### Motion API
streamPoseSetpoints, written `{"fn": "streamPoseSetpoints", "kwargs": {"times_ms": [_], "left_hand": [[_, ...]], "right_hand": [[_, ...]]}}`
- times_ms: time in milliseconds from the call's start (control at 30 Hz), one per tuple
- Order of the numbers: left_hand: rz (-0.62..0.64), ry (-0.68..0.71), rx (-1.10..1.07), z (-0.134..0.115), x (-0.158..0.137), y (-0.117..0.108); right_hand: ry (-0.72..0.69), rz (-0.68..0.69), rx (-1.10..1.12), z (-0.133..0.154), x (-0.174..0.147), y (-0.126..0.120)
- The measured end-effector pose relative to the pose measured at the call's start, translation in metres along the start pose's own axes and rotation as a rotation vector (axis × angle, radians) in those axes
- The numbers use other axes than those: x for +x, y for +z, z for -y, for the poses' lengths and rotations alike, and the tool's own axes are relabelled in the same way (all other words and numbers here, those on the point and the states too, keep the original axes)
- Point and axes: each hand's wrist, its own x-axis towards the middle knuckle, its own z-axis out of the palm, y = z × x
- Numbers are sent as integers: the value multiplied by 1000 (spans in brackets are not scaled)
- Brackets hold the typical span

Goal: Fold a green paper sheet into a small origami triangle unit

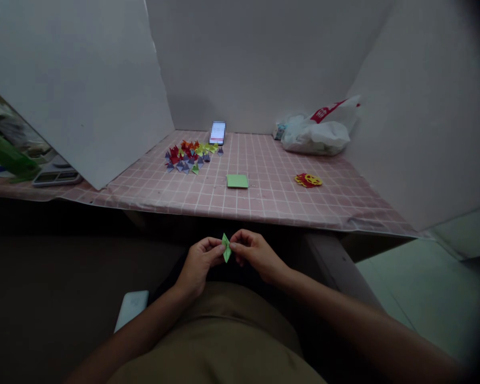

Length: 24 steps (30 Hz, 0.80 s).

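Between my two hands, over my lap and in front of the table edge, is a small folded green origami paper [226, 248], diamond-shaped with pointed top and bottom. My left hand [199, 262] pinches its left side between thumb and fingers. My right hand [257, 255] grips its right side with thumb and forefinger. Ahead on the table lies a stack of square green paper [237, 181]. Farther left sits a cluster of small folded paper pieces [190, 156] in red, orange, yellow, purple and green.
A phone [217, 133] with its screen lit leans at the back. White plastic bags [318, 133] lie at the back right, with red and yellow cutouts [308, 180] nearer. White panels enclose the table [272, 197]. A kitchen scale [56, 176] is outside the left panel.
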Motion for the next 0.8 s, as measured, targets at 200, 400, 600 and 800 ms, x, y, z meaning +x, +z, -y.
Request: {"fn": "streamPoseSetpoints", "kwargs": {"times_ms": [200, 400, 600, 800], "left_hand": [[-1, 31, 69, 0, 0, -1], [-26, 43, 127, -2, 0, 0], [-57, 124, 258, -6, -1, 3], [-112, 226, 425, -11, -4, 7]], "right_hand": [[-19, -4, 3, -3, 1, 0], [-14, 16, -3, -2, 0, 0], [-46, 31, -45, -3, -1, 2], [-153, -20, -200, -9, -2, 4]]}}
